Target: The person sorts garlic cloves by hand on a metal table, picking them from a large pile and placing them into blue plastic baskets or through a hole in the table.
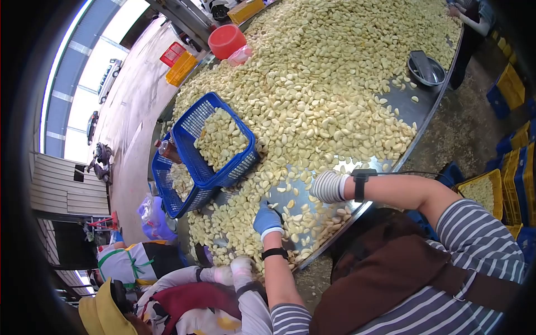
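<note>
Pale peeled garlic cloves (329, 106) are heaped over a metal table. My left hand (267, 220), in a blue glove, lies low among the cloves near the table's front, fingers stretched out and no clove visibly gripped. To its right, my right hand (328, 186), in a white striped glove, is over a thinly covered patch of metal. Its fingers curl downward, and whatever they may hold is hidden. Loose cloves (301, 218) lie between my hands. Beyond my left hand, a blue basket (220, 180) holds cloves, beside a second blue basket (162, 170) with cloves and a bottle (167, 151).
A co-worker's gloved hands (233, 272) work close to my left forearm. A metal bowl (427, 71) with a dark scoop-like thing rests near the right edge. A red basin (226, 41) stands at the far side. Yellow and blue crates (516, 167) stand on the floor at right.
</note>
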`<state>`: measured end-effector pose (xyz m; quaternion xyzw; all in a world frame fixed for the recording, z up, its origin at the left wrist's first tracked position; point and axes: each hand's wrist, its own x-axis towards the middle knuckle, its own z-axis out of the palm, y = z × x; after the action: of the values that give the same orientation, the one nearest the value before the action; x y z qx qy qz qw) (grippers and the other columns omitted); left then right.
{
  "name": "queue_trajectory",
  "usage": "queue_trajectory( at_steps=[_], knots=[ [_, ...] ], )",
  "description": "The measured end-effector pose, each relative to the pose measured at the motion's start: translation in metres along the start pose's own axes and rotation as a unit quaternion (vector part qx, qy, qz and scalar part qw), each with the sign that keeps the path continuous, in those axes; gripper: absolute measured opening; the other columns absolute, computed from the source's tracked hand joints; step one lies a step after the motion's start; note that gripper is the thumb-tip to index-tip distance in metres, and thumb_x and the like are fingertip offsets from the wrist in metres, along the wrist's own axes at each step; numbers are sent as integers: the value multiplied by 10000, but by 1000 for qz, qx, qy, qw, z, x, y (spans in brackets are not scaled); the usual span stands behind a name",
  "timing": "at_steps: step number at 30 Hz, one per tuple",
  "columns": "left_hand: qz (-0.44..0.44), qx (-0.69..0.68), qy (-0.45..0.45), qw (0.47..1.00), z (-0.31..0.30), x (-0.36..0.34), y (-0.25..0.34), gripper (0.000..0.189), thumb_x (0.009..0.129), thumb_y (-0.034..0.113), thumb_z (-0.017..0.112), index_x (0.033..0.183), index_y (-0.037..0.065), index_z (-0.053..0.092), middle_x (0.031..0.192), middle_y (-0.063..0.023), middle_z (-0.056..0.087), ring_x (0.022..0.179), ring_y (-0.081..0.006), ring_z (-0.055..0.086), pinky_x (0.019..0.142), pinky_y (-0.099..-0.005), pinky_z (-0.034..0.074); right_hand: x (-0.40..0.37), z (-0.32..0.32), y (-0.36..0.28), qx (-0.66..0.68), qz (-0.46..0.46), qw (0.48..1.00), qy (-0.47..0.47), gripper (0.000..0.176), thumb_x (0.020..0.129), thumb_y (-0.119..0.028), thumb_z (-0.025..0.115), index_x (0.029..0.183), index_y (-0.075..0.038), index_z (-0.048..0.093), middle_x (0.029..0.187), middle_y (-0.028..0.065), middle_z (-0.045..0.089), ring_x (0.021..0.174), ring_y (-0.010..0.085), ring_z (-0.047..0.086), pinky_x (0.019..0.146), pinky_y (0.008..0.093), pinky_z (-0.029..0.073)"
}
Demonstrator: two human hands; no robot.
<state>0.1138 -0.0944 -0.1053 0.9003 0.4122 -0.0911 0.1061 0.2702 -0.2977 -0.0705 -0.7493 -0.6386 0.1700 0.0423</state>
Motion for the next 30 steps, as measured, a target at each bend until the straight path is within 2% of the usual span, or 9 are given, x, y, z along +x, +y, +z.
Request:
queue_trajectory(
  at_steps=[9, 11, 13, 15, 16, 18, 21, 25, 30],
  knots=[
    [-25, -252, -10, 967, 0, 0, 2, 300, 759, 278, 702, 952, 60, 630, 672, -96, 643, 629, -221, 635, 559, -361, 494, 9, 24, -23, -19, 46, 997, -67, 136, 790, -101, 576, 893, -25, 623, 766, 136, 666, 711, 302, 677, 552, 423, 517],
    [-163, -692, -122, 693, -50, 6, 0, 227, 800, 297, 697, 892, 104, 619, 557, 0, 522, 449, -105, 490, 362, -251, 356, 6, 31, -16, 27, 44, 997, -50, 131, 735, -96, 613, 829, -26, 671, 744, 152, 671, 698, 313, 679, 519, 450, 509],
    [-59, -862, -23, 503, -111, 7, -3, 177, 850, 306, 676, 842, 159, 578, 526, 47, 423, 378, -40, 355, 316, -168, 209, 4, 27, -17, 40, 49, 997, -53, 162, 737, -102, 610, 866, -21, 665, 753, 159, 670, 708, 321, 676, 539, 445, 514],
    [2, -868, 22, 497, -139, 24, -12, 187, 871, 315, 662, 880, 153, 570, 543, 53, 434, 386, -34, 354, 318, -169, 228, 3, 24, -14, 44, 58, 996, -49, 195, 739, -108, 608, 903, -15, 659, 762, 165, 669, 717, 330, 673, 559, 439, 518],
    [5, -868, 23, 496, -138, 24, -7, 187, 871, 315, 662, 880, 153, 570, 543, 53, 434, 386, -34, 354, 318, -169, 228, 3, 25, -12, 57, 65, 995, -51, 220, 741, -118, 606, 926, -10, 652, 762, 172, 665, 722, 335, 671, 571, 435, 519],
    [-138, -729, 1, 671, -126, 17, 11, 170, 901, 240, 625, 1005, 112, 589, 612, 26, 503, 436, -62, 434, 344, -181, 310, 1, 17, -12, 94, 81, 991, -51, 239, 753, -131, 581, 947, -8, 647, 771, 180, 663, 711, 335, 662, 571, 441, 505],
    [-100, -732, -125, 662, -46, -15, 27, 171, 922, 96, 537, 1078, 30, 565, 738, -72, 595, 520, -130, 529, 446, -246, 449, 3, 18, 13, 228, 52, 968, -91, 244, 751, -127, 559, 952, -17, 646, 763, 166, 658, 656, 312, 643, 539, 425, 481],
    [76, -328, -261, 905, 30, -57, 18, 258, 847, 252, 581, 971, 49, 684, 800, -111, 673, 675, -181, 626, 636, -319, 484, -46, -23, 40, 731, 127, 670, -18, 103, 757, -57, 582, 858, -37, 583, 663, 17, 560, 562, 126, 536, 506, 263, 441],
    [-11, 77, -194, 978, -14, -51, -11, 339, 811, 371, 632, 934, 62, 694, 930, -165, 685, 884, -318, 649, 799, -387, 494, -81, -37, 77, 750, 231, 615, 83, 166, 818, -92, 558, 973, -48, 599, 705, 34, 595, 562, 116, 563, 490, 265, 480]
  ],
)
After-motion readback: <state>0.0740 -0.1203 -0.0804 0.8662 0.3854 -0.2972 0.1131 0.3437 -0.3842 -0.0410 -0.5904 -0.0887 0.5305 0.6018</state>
